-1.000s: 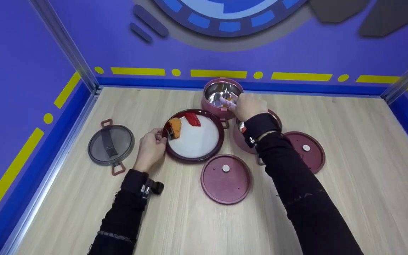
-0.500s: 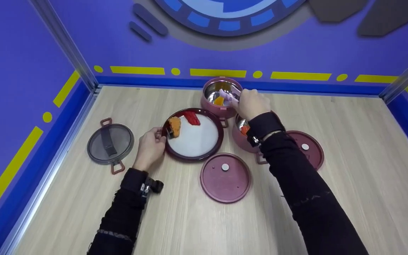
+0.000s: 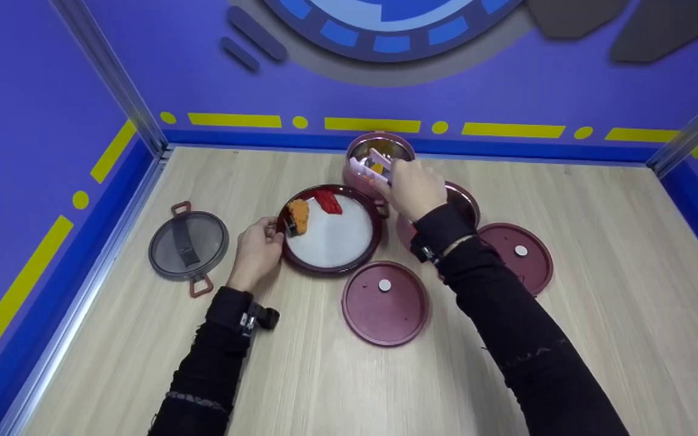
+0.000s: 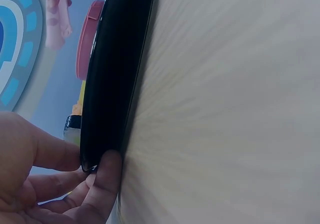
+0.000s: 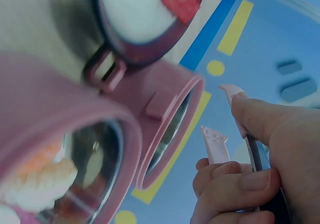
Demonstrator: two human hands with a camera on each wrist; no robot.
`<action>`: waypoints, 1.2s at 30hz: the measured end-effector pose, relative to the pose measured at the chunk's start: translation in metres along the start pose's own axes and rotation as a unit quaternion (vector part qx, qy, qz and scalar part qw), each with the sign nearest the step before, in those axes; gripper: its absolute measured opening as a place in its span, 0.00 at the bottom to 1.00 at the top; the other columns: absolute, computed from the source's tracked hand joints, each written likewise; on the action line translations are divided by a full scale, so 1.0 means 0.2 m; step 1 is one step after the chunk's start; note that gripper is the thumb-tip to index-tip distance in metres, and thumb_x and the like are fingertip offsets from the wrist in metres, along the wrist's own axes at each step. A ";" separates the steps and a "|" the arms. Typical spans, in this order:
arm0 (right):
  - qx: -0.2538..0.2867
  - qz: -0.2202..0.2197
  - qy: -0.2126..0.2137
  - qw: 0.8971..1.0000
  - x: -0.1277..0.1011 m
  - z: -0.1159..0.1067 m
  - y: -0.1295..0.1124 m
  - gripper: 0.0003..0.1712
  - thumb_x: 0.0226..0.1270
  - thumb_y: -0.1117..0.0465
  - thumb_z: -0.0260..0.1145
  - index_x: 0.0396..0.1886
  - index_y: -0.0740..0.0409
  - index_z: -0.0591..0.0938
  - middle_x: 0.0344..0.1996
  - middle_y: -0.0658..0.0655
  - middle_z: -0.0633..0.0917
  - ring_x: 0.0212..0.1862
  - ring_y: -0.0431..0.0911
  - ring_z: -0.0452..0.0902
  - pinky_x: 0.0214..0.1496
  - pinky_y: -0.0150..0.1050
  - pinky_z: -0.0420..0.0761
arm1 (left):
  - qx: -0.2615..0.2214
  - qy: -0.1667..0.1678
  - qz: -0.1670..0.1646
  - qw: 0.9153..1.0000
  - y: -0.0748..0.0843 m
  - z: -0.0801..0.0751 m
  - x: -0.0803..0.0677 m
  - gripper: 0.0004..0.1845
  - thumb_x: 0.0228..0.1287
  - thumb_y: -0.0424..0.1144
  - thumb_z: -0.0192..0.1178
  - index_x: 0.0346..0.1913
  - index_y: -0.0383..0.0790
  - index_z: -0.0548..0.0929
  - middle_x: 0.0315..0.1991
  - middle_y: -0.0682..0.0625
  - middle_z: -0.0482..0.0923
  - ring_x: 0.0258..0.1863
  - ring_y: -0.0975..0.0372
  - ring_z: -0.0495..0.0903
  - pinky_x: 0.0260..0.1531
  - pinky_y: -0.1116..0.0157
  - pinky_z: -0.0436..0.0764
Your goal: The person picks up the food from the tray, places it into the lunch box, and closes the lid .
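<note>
Over far pot (image 3: 379,158): R hand (image 3: 411,189), tongs (image 3: 372,166)

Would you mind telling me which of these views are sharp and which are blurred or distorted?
Head view: evenly lit and sharp, with wide-angle bending at the edges. Left wrist view: the dark round plate's rim and pale wooden table are smeared. Right wrist view: the pink steel-lined pot is soft, too close.

Both arms, in black sleeves, reach toward 12 o'clock. The left hand (image 3: 257,253) lies low, fingers curled with thumb and fingertips pinching (a light grip). The right hand (image 3: 411,188), farther out, is raised, fingers closed in a pinch.
</note>
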State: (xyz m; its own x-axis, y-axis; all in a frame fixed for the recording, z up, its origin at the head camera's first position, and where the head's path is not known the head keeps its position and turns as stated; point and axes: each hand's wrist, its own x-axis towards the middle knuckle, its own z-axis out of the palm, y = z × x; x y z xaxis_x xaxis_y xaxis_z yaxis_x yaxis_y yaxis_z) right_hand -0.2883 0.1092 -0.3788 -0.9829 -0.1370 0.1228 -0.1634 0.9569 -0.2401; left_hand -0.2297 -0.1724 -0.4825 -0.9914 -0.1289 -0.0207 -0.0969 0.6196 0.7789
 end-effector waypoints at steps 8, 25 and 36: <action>-0.008 -0.043 0.005 0.999 -0.06 0.06 -0.10 0.32 0.73 0.36 0.65 0.46 0.64 0.86 0.40 0.69 0.89 0.40 0.66 0.88 0.38 0.61 0.86 | -0.001 -0.004 0.002 1.000 0.01 0.00 0.01 0.21 0.74 0.32 0.56 0.67 0.34 0.80 0.43 0.43 0.82 0.45 0.52 0.80 0.51 0.57 0.76; -0.029 -0.027 -0.039 0.998 -0.09 0.27 -0.21 0.33 0.70 0.36 0.69 0.45 0.64 0.87 0.41 0.67 0.90 0.42 0.64 0.89 0.41 0.60 0.87 | 0.002 0.002 0.011 1.000 0.02 0.01 0.02 0.20 0.73 0.32 0.57 0.65 0.32 0.80 0.42 0.43 0.82 0.44 0.52 0.81 0.50 0.56 0.77; -0.039 -0.021 -0.032 0.999 -0.09 0.36 -0.25 0.27 0.70 0.41 0.71 0.43 0.64 0.88 0.40 0.66 0.91 0.41 0.63 0.89 0.40 0.58 0.87 | 0.000 0.000 -0.004 1.000 0.00 0.00 0.01 0.21 0.74 0.32 0.57 0.67 0.34 0.80 0.42 0.45 0.81 0.44 0.54 0.79 0.51 0.57 0.76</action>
State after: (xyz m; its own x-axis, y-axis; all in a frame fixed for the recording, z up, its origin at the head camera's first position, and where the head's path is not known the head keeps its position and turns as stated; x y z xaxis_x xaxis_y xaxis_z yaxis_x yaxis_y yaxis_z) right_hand -0.2687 0.0464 -0.4381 -0.9792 -0.1910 0.0685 -0.1998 0.9665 -0.1610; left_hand -0.2309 -0.1729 -0.4835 -0.9906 -0.1344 -0.0267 -0.1049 0.6184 0.7788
